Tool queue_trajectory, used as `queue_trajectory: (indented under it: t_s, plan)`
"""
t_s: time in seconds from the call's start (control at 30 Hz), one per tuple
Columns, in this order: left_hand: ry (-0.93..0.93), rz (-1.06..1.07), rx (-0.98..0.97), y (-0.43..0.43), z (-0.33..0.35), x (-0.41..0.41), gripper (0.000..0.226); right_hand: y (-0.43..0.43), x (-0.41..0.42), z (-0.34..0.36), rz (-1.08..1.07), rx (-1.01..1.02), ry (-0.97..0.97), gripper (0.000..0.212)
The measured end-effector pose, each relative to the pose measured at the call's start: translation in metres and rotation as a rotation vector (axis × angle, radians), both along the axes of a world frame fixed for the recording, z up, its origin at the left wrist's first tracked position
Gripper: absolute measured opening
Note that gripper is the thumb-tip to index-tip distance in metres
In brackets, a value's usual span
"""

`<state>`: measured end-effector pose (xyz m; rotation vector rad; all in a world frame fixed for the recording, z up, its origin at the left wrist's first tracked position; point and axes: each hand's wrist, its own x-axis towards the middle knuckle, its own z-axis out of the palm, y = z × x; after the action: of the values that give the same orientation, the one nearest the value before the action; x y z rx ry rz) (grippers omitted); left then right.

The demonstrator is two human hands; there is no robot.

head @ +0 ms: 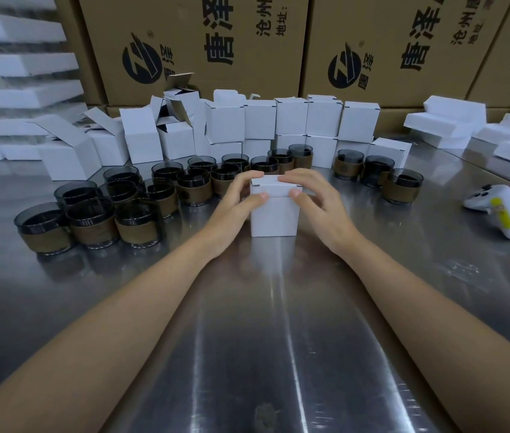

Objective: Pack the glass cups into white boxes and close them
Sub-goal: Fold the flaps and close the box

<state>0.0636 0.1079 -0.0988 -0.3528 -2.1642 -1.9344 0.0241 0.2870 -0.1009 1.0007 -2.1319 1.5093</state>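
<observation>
Printed brown cartons (203, 42): line the back.
Steel table (247, 339): reflective top.
Stacked white boxes (291, 117): rear rows, several open at the left.
Banded glass cups (91, 223): clustered in front of the rows.
Single white box (274, 214): upright at centre, lid down. Left hand (235, 204) and right hand (319, 207) grip it, fingers curled over the top, thumbs on the front.
White controller (497, 210): far right.

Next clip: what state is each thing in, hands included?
centre box: upright on the table, lid folded down, flap apparently not yet tucked.
left hand: grips the box top, thumb on the flap.
right hand: grips likewise.
glass cups: upright, unpacked.
left boxes: flaps open.
stacked boxes: closed.
controller: lying untouched.
</observation>
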Motion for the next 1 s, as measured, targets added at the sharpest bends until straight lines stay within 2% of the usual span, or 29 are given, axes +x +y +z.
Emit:
queue_trajectory:
  t_s: [0.13,0.23,0.3,0.37,0.5,0.57,0.63,0.7,0.83,1.0]
  plan:
    - [-0.043,0.060,0.001,-0.002,0.001,-0.001,0.012,-0.002,0.003,0.005,0.012,-0.077,-0.088,0.022]
    - [-0.082,0.045,0.006,0.002,0.003,-0.002,0.017,-0.005,0.004,0.007,0.052,-0.082,-0.242,0.025]
    - [-0.125,0.037,0.057,0.007,0.009,0.001,0.021,-0.012,0.006,0.011,0.076,-0.180,-0.415,0.018]
    - [-0.161,0.036,0.092,0.012,0.013,0.004,0.030,-0.020,0.010,0.016,0.056,-0.251,-0.498,0.016]
    - [-0.154,0.070,0.138,0.017,0.011,0.005,0.025,-0.015,0.012,0.013,0.062,-0.134,-0.436,0.015]
    - [-0.148,0.092,0.183,0.016,0.008,0.005,0.033,-0.001,0.007,0.009,0.084,-0.020,-0.425,0.019]
    - [-0.150,0.106,0.219,0.015,0.006,0.004,0.050,0.011,0.005,0.007,0.101,0.093,-0.394,0.030]
    - [-0.145,0.134,0.240,0.015,0.004,0.003,0.057,0.015,0.003,0.007,0.090,0.123,-0.336,0.039]
    - [-0.146,0.207,0.249,0.014,-0.003,-0.008,0.035,0.023,-0.004,0.017,0.005,-0.041,-0.252,0.038]
    - [-0.171,0.349,0.087,0.011,-0.012,-0.019,0.018,0.072,-0.036,0.047,-0.249,-0.358,-0.183,0.036]
